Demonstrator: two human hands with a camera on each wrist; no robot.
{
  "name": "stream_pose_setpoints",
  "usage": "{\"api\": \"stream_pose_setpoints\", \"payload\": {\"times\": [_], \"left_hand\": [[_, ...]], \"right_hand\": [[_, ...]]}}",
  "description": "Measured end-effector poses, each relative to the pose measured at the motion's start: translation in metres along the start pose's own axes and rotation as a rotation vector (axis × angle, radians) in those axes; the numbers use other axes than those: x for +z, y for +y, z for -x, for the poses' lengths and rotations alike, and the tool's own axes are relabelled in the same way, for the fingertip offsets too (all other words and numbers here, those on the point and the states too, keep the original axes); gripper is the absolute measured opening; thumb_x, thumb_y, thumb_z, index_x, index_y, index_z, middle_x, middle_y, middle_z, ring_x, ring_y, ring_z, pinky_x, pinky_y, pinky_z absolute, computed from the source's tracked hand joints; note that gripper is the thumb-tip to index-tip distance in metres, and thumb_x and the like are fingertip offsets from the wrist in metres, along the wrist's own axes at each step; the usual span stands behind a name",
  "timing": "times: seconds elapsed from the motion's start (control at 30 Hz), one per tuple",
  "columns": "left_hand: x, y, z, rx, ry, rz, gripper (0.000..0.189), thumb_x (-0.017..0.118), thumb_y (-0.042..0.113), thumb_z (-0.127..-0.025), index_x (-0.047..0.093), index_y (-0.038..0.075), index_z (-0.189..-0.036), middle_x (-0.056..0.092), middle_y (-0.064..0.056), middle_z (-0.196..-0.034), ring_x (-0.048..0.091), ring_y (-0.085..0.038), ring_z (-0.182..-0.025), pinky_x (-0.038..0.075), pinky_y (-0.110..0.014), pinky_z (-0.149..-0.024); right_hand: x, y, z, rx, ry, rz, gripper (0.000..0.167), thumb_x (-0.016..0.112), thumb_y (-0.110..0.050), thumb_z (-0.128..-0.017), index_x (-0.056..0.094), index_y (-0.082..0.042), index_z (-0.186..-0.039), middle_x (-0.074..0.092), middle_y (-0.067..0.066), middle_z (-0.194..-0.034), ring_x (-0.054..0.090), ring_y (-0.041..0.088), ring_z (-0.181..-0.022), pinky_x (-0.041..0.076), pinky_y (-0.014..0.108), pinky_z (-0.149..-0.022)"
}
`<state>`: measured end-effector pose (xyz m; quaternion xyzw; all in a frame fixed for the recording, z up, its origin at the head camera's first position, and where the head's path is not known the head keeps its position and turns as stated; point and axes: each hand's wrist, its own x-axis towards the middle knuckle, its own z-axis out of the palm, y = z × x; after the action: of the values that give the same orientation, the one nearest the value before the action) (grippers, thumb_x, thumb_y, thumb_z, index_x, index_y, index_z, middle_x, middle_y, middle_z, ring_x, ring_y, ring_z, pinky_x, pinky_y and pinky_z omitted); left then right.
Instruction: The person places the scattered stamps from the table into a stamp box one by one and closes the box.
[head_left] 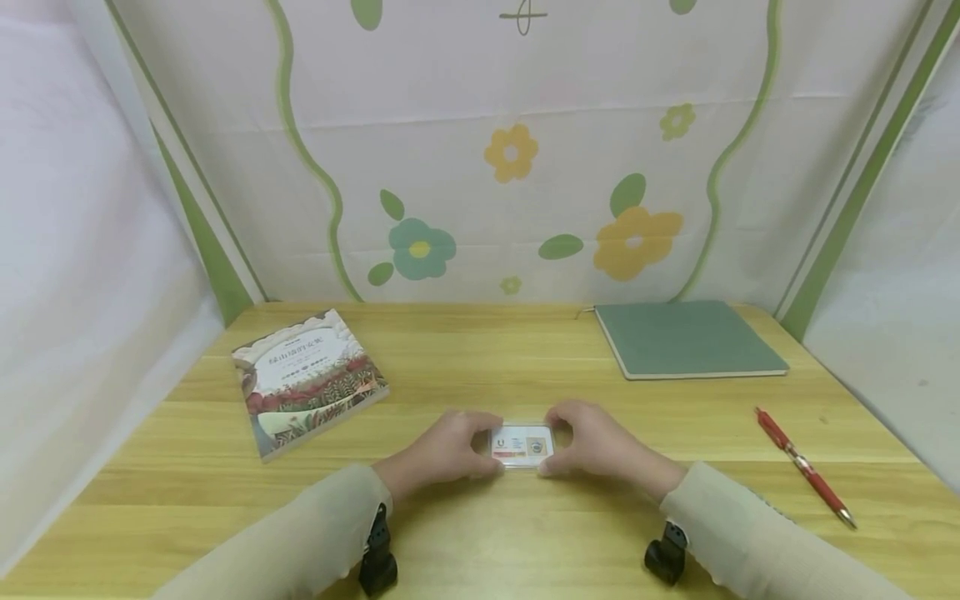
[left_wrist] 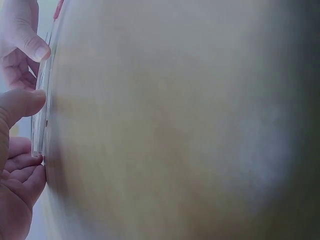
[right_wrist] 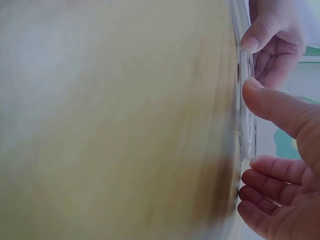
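Note:
A small clear plastic case (head_left: 522,445) with a printed card inside lies flat at the front middle of the table, between both hands. My left hand (head_left: 452,447) pinches its left end between thumb and fingers, and my right hand (head_left: 597,442) does the same at the right end. Seen edge-on in the right wrist view, the case (right_wrist: 246,110) is thin and close to the wood. Both thumbs press on its near side. The left wrist view shows the case (left_wrist: 41,107) edge-on too, partly covered by the thumbs.
A book with an illustrated cover (head_left: 311,379) lies at the left. Toward the back right rests a green notebook (head_left: 686,337). A red pen (head_left: 806,468) lies near the right edge of the wooden table (head_left: 465,358). Behind hangs a flowered cloth (head_left: 450,167).

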<state>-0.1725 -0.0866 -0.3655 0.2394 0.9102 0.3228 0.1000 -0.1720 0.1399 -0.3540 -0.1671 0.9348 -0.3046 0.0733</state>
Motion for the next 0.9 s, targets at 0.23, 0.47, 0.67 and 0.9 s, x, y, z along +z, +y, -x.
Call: {"api": "stream_pose_setpoints", "payload": {"times": [0.23, 0.47, 0.67, 0.9], "left_hand": [[0.0013, 0.0003, 0.0008, -0.009, -0.006, 0.005, 0.059, 0.078, 0.026, -0.07, 0.059, 0.007, -0.123, 0.058, -0.007, -0.126, 0.052, -0.021, -0.117, 0.04, -0.04, -0.102], [0.0026, -0.0018, 0.0001, 0.009, -0.014, -0.025, 0.059, 0.077, 0.027, -0.072, 0.058, 0.006, -0.123, 0.058, -0.007, -0.127, 0.05, -0.022, -0.121, 0.039, -0.039, -0.103], [0.0039, -0.0026, 0.0014, 0.037, 0.004, -0.012, 0.054, 0.078, 0.023, -0.072, 0.06, 0.005, -0.12, 0.059, -0.007, -0.125, 0.052, -0.02, -0.118, 0.04, -0.039, -0.102], [0.0075, -0.0044, 0.0026, 0.001, 0.035, 0.093, 0.057, 0.078, 0.021, -0.072, 0.058, 0.003, -0.121, 0.054, -0.011, -0.129, 0.046, -0.028, -0.123, 0.036, -0.044, -0.105]], "right_hand": [[0.0011, 0.0012, 0.0, 0.006, 0.0, 0.003, 0.057, 0.087, -0.029, -0.056, 0.062, -0.006, -0.101, 0.061, 0.004, -0.104, 0.055, 0.02, -0.098, 0.045, 0.042, -0.092], [0.0025, 0.0022, -0.0017, -0.026, -0.002, 0.029, 0.053, 0.088, -0.029, -0.055, 0.062, -0.007, -0.095, 0.06, 0.003, -0.099, 0.053, 0.017, -0.091, 0.046, 0.041, -0.087], [0.003, 0.0015, -0.0027, -0.029, 0.003, 0.034, 0.052, 0.088, -0.028, -0.054, 0.061, -0.007, -0.094, 0.06, 0.002, -0.097, 0.053, 0.016, -0.089, 0.046, 0.041, -0.087], [0.0023, -0.001, -0.0011, -0.039, 0.005, 0.018, 0.049, 0.088, -0.024, -0.055, 0.062, -0.006, -0.092, 0.058, 0.0, -0.092, 0.052, 0.014, -0.085, 0.046, 0.037, -0.083]]}}
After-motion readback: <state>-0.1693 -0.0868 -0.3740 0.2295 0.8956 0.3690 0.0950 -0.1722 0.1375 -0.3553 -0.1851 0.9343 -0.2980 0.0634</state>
